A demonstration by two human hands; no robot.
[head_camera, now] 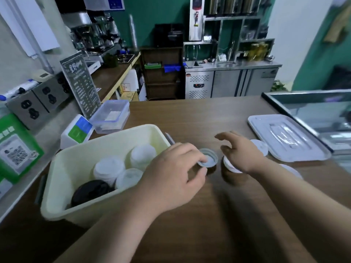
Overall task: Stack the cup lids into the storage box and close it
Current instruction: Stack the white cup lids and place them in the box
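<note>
A cream storage box [62, 207] stands open at the left of the wooden counter. Inside it are three white lid stacks [108, 168] and a black lid stack [91, 191]. My left hand [171, 177] pinches a clear cup lid [209, 158] just right of the box, held a little above the counter. My right hand [241, 150] hovers with fingers spread over a white lid [230, 166], its palm hiding most of it. Two more white lids [261, 146] lie by the box's flat white cover [284, 137] at the right.
A small clear container with a blue-edged lid [112, 115] sits behind the box, beside a blue-green card stand [78, 130] and a menu board [81, 84]. A glass display case [319, 111] borders the right edge. Bare wooden counter [218, 215] spreads in front.
</note>
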